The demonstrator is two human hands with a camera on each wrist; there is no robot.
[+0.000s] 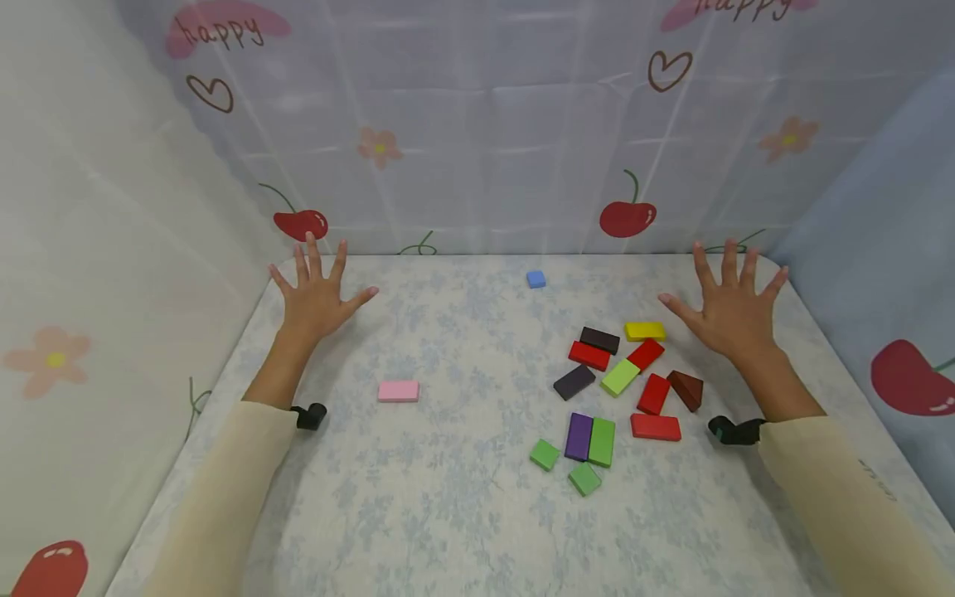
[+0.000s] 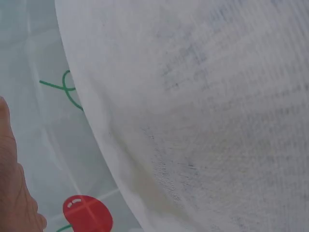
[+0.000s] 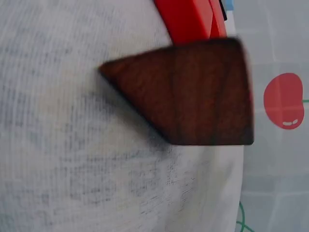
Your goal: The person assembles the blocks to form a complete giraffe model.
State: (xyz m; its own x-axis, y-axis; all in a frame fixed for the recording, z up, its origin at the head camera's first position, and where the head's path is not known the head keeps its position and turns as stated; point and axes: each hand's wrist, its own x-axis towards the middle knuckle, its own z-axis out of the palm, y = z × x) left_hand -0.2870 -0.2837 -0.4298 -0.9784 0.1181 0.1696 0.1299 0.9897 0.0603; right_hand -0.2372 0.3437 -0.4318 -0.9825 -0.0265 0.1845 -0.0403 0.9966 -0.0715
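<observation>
My left hand (image 1: 314, 305) is spread, fingers straight, at the table's far left, holding nothing; a pink block (image 1: 399, 391) lies nearest to it. At the far right my right hand (image 1: 737, 315) is spread as well, with nothing in it. Close to that hand are a yellow block (image 1: 645, 332) and a brown triangular block (image 1: 686, 390), which looms large in the right wrist view beside a red block (image 3: 190, 19). Only an edge of the left hand (image 2: 17, 183) shows in the left wrist view. Right of centre lie red blocks (image 1: 655, 427), dark blocks (image 1: 574, 382) and a lime block (image 1: 620, 377).
A purple block (image 1: 579, 437) and a green block (image 1: 601, 442) lie side by side, near two small green blocks (image 1: 545, 455). One small blue block (image 1: 535, 279) sits near the far edge. Printed curtains (image 1: 477, 149) surround the cloth-covered table (image 1: 418, 514).
</observation>
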